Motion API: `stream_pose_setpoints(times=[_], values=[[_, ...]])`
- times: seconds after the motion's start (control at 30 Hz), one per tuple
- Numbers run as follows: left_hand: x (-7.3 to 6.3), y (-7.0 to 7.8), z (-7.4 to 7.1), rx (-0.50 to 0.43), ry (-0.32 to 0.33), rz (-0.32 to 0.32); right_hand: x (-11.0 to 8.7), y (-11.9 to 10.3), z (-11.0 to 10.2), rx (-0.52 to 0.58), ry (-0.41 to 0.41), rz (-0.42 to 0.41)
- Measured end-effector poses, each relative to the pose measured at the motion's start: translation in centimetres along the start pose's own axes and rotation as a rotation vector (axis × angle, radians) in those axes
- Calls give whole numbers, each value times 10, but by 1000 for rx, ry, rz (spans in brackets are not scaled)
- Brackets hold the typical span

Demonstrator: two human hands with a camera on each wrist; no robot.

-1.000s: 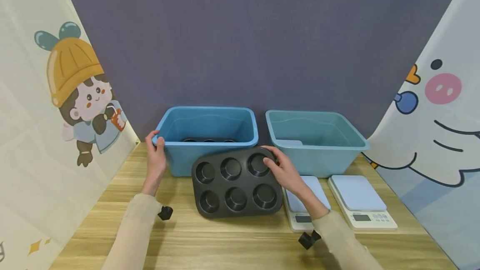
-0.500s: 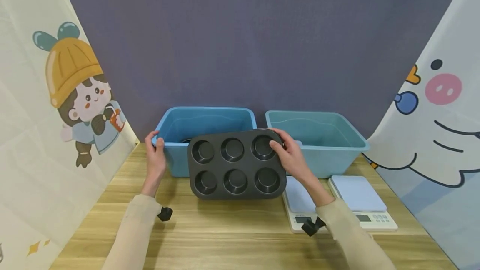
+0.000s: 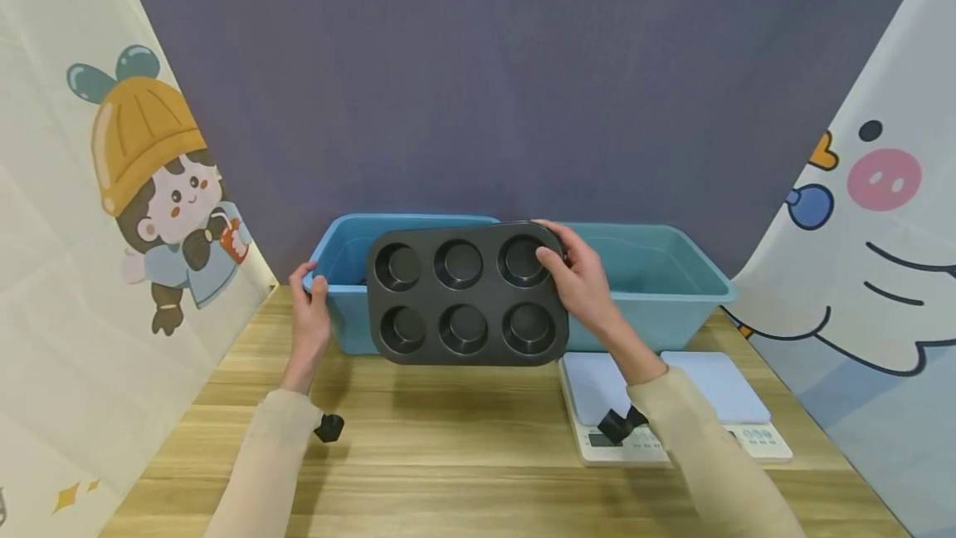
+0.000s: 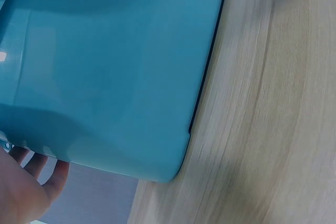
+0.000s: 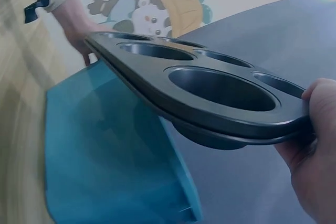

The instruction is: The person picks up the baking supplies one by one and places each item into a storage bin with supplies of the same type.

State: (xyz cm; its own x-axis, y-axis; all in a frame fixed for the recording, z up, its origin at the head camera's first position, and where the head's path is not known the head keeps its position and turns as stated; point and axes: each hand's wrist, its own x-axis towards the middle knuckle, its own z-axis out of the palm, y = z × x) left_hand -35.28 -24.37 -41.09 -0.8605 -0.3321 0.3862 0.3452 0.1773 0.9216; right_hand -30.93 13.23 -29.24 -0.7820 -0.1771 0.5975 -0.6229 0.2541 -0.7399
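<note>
Head cam showed R hand (image 3: pixel 586 282) gripping muffin tray (image 3: pixel 469 295) by a corner, having just raised it to abt rim ht of blue bin (image 3: pixel 348 318) L hand (image 3: pixel 308 318) gripped, tray extending L of R hand, so lift off desk (image 3: pixel 448 480) seemed well along.

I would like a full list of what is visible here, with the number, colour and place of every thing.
muffin tray: at least 1 (a second rim shows underneath), dark grey, in the right hand
blue bin: 1, blue, on the table's left part, contents mostly hidden
teal bin: 1, pale teal, right of the blue bin
scales: 2, white, in front of the teal bin
table: 1, light wood, underneath
backdrop: 1, grey-purple, behind
cartoon sheets: 2, pale, both sides
wrist pieces: 2, black, at the wrists
sleeves: 2, cream, on the arms
hands: 2, bare, left hand gripping the blue bin's rim, right holding the tray
</note>
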Motion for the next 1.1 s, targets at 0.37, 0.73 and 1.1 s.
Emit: stream_pose_setpoints(times=[0.37, 0.73, 1.1], values=[[-2, -4, 1, 20, 15, 19, 24, 1, -1, 4, 67, -26], [-2, -4, 2, 0, 37, 54, 58, 12, 10, 46, 100, -69], [1, -4, 1, -4, 35, 36, 73, -27, 23, 98, 117, -69]])
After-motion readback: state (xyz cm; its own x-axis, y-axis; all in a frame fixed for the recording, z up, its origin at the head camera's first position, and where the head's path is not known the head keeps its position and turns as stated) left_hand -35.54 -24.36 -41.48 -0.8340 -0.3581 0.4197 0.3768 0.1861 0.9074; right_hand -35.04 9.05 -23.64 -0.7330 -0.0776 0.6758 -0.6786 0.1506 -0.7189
